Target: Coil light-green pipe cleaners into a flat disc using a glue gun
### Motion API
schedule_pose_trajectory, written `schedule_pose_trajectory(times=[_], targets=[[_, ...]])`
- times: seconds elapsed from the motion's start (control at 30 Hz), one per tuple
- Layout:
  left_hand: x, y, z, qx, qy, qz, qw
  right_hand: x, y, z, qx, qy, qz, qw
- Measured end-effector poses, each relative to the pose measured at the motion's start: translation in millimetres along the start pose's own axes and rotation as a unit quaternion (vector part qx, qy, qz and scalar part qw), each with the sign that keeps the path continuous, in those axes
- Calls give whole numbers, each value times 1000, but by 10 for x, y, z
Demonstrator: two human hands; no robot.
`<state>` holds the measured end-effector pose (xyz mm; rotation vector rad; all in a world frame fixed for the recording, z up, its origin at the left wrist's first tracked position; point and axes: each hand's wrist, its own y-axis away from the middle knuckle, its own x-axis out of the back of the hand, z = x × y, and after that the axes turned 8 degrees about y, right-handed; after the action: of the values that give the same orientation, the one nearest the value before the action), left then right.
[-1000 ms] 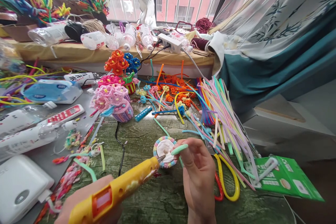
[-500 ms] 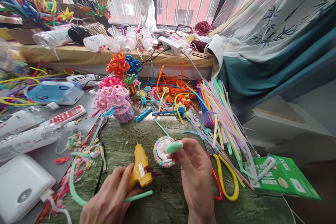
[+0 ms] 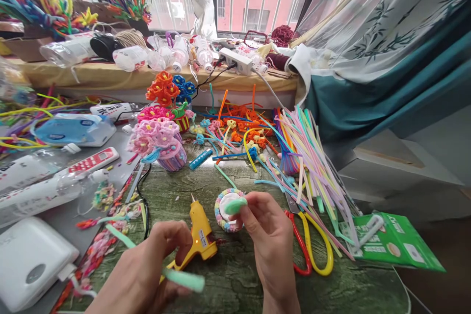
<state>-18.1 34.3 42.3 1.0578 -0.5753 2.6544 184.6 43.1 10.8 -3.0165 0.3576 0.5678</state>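
Observation:
My right hand (image 3: 270, 238) pinches a small mint-green coil (image 3: 235, 205), which looks like rolled pipe cleaner, between thumb and fingers. Behind the coil is a round white piece with a pastel braided rim (image 3: 221, 216), partly covered. My left hand (image 3: 156, 260) is curled around a mint-green pipe cleaner (image 3: 186, 279); one end sticks out to the right, and the other trails off behind the wrist. A yellow hot glue gun (image 3: 200, 230) lies beside the left fingers, its handle partly hidden by them. Red-and-yellow-handled scissors (image 3: 318, 255) rest right of my right hand.
Pipe-cleaner flowers in a striped pot (image 3: 172, 157) stand at the back left. A blue glittery stick (image 3: 200, 159) lies near them. Loose pipe cleaners (image 3: 312, 157) spread to the right, beside a green packet (image 3: 401, 240). A white power adapter (image 3: 37, 260) and plastic bottles (image 3: 44, 196) lie left.
My left hand has risen from the glue gun's handle, bringing the pipe cleaner up with it. My right hand and the coil have shifted slightly left, over the round piece.

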Motion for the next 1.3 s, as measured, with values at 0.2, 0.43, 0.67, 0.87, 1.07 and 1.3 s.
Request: schedule_pose_trajectory(times=[0.2, 0.43, 0.67, 0.87, 1.07, 1.3], targets=[[12, -392, 242, -2, 59, 1, 998, -7, -27, 40, 4, 21, 10, 1000], [-52, -557, 230, -83, 30, 59, 994, -19, -53, 37, 13, 27, 21, 999], [-26, -631, 212, -195, -70, 101, 973, -19, -28, 14, 5, 35, 13, 999], [-5, -610, 175, -218, -104, 113, 964, -12, -34, 20, 19, 47, 21, 998], [24, -645, 189, -226, -115, 126, 959, -22, -45, 1, 32, 59, 31, 997], [26, -632, 207, -228, -124, 122, 958, -23, -39, 14, 41, 82, 30, 995]])
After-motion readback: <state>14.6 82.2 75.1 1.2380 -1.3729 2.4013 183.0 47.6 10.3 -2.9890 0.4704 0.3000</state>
